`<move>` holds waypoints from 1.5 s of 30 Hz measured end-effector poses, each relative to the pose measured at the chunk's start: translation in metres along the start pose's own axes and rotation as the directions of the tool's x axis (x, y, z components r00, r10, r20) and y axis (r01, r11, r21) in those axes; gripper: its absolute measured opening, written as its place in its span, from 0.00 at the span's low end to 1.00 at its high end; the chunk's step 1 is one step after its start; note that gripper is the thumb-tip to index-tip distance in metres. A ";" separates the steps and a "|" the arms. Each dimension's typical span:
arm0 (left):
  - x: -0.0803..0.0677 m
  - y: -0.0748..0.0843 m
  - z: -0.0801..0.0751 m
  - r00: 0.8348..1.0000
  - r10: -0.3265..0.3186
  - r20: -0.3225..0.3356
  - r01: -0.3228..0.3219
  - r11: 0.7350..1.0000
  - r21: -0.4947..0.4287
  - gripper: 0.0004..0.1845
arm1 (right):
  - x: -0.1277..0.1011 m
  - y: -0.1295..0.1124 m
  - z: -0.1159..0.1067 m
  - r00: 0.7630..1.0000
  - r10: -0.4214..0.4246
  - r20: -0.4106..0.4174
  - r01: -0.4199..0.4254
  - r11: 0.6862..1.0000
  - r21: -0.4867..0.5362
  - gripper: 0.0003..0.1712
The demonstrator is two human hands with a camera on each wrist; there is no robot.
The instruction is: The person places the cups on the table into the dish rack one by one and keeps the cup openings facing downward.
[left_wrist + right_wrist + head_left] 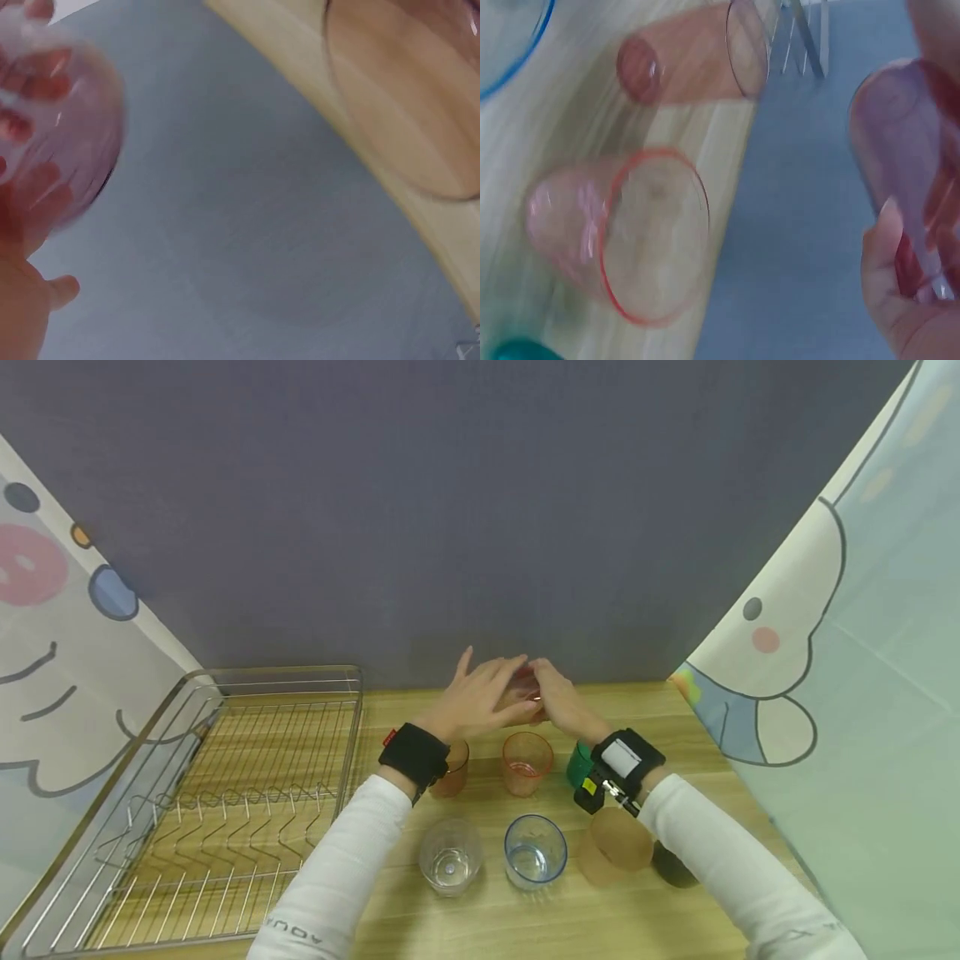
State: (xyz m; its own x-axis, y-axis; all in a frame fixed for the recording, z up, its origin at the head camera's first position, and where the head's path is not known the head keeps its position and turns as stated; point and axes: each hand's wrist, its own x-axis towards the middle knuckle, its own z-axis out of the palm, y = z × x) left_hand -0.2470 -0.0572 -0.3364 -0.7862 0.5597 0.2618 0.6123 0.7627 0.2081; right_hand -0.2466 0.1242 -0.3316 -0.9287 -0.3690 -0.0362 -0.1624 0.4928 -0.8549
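A: Hands first. Your left hand (480,697) and right hand (558,702) meet above the back edge of the wooden table (675,710), both around one pink-tinted glass (525,687). It is off the surface, in the air in front of the grey wall (480,510).

B: Grip state?

A: Right hand: thumb and fingers curl round the pink-tinted glass, plain in the right wrist view (907,187). Left hand: fingers lie fairly straight along the glass's side in the head view; the left wrist view (52,127) shows fingertips through the glass wall. I read that as cupping, not clenching.

B: What sits under it?

A: Directly below and nearer you: an orange-rimmed glass (527,762) upright, an amber glass (452,768) partly behind your left wrist strap, a green cup (579,764) behind the right one. Front row: a clear glass (450,856), a blue-rimmed glass (535,850), a brown cup (615,847). A wire dish rack (225,793) stands well apart to the left.

B: Advice for the handling?

A: My judgement: let one hand carry the weight, so the glass does not slip between two half-grips. Keep it high enough to pass over the rims below; the orange-rimmed one is the nearest to knock. Both wrist views are blurred, so slow the motion.
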 end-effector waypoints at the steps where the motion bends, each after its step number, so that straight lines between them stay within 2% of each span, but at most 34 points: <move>1: -0.001 0.001 0.002 1.000 -0.007 0.011 0.007 1.000 0.001 0.40 | 0.000 0.000 0.003 1.000 0.014 0.002 -0.014 1.000 0.017 0.30; 7: -0.005 0.000 0.009 0.998 -0.042 0.049 0.040 0.999 0.027 0.38 | 0.001 0.003 0.013 0.998 0.070 -0.007 -0.070 0.997 0.026 0.33; 12: -0.007 -0.001 0.009 0.997 -0.065 0.044 0.064 0.998 0.026 0.38 | 0.005 0.002 0.017 0.998 0.070 -0.009 -0.070 0.997 0.012 0.39; 14: -0.009 -0.002 0.009 0.997 -0.072 0.024 0.073 0.997 -0.025 0.39 | 0.005 0.002 0.018 0.998 0.065 -0.009 -0.065 0.998 0.013 0.38; 17: -0.012 -0.003 0.011 0.992 -0.122 -0.035 0.113 0.974 -0.198 0.43 | 0.006 0.000 0.019 0.998 0.049 -0.032 -0.049 0.999 0.014 0.33; 19: -0.015 -0.005 0.014 0.978 -0.178 -0.107 0.131 0.929 -0.346 0.45 | 0.006 -0.002 0.020 0.999 0.016 -0.051 -0.016 1.000 0.006 0.31; 20: -0.017 -0.005 0.016 0.966 -0.211 -0.149 0.132 0.899 -0.418 0.46 | 0.006 -0.004 0.021 0.998 0.004 -0.060 -0.004 1.000 0.008 0.30; 23: -0.022 -0.006 0.020 0.916 -0.298 -0.267 0.089 0.802 -0.590 0.43 | 0.007 -0.008 0.024 0.996 -0.032 -0.082 0.034 0.999 0.022 0.30; 24: -0.024 -0.006 0.020 0.897 -0.328 -0.295 0.065 0.760 -0.647 0.40 | 0.007 -0.010 0.026 0.996 -0.032 -0.089 0.036 0.998 0.049 0.29; 25: -0.026 -0.004 0.020 0.879 -0.355 -0.318 0.029 0.705 -0.708 0.37 | 0.007 -0.011 0.027 0.995 -0.022 -0.095 0.030 0.995 0.091 0.29; 27: -0.029 0.000 0.017 0.847 -0.405 -0.345 -0.054 0.581 -0.812 0.30 | 0.008 -0.014 0.030 0.995 0.000 -0.104 0.020 0.981 0.194 0.29; 29: -0.031 0.007 0.013 0.812 -0.455 -0.366 -0.137 0.460 -0.877 0.23 | 0.008 -0.018 0.032 0.994 0.015 -0.104 0.016 0.957 0.290 0.30; 31: -0.033 0.013 0.007 0.778 -0.498 -0.382 -0.199 0.382 -0.903 0.19 | 0.009 -0.021 0.035 0.994 0.031 -0.104 0.009 0.929 0.370 0.30; 34: -0.033 0.019 0.002 0.749 -0.550 -0.369 -0.212 0.329 -0.920 0.16 | 0.009 -0.024 0.038 0.994 0.027 -0.107 0.019 0.913 0.408 0.31; 37: -0.033 0.021 0.000 0.748 -0.582 -0.319 -0.194 0.267 -0.944 0.17 | 0.009 -0.024 0.040 0.992 0.031 -0.119 0.022 0.907 0.421 0.31; 40: -0.033 0.020 0.002 0.745 -0.605 -0.280 -0.176 0.226 -0.958 0.17 | 0.009 -0.023 0.041 0.992 0.044 -0.116 0.009 0.907 0.421 0.31; 42: -0.032 0.019 0.006 0.738 -0.615 -0.277 -0.190 0.204 -0.960 0.17 | 0.009 -0.022 0.041 0.993 0.050 -0.103 -0.002 0.908 0.418 0.33; 45: -0.029 0.012 0.014 0.720 -0.624 -0.304 -0.219 0.211 -0.953 0.17 | 0.009 -0.021 0.041 0.996 0.040 -0.082 -0.001 0.904 0.427 0.37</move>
State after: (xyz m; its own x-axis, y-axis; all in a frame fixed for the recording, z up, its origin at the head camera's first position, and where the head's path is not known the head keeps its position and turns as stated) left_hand -0.2176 -0.0595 -0.3547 -0.9228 -0.1718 0.3447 0.3807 -0.2707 0.8842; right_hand -0.2380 0.0786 -0.3354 -0.9587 -0.2831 -0.0278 -0.0036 0.1099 -0.9939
